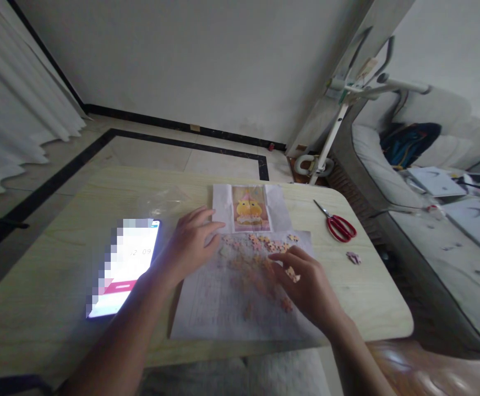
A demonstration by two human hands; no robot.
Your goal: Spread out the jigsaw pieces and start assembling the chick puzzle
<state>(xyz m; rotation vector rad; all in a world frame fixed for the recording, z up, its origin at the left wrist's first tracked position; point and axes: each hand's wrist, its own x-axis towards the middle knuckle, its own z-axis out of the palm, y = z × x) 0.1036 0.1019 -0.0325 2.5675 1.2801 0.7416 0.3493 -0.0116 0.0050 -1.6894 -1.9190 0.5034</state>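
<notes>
And here's the right grip (306, 278), curled low over the paper sheet (207, 316) — whether its fingers are pinching anything, I can't tell. Puzzle pieces (279, 246) lie scattered just beyond and left of it, some blurred. The left grip (192, 242) has its fingers apart, nothing visible in them, beside the printed picture (249, 209). Left of that grip glows the phone (126, 264); right of the right grip — red-handled scissors (341, 228) on the counter (372, 308).

Pink and yellow puzzle pieces (255, 241), yellow-figured picture (250, 209), red-handled scissors (332, 220), pale wood-grain table (361, 291)
</notes>
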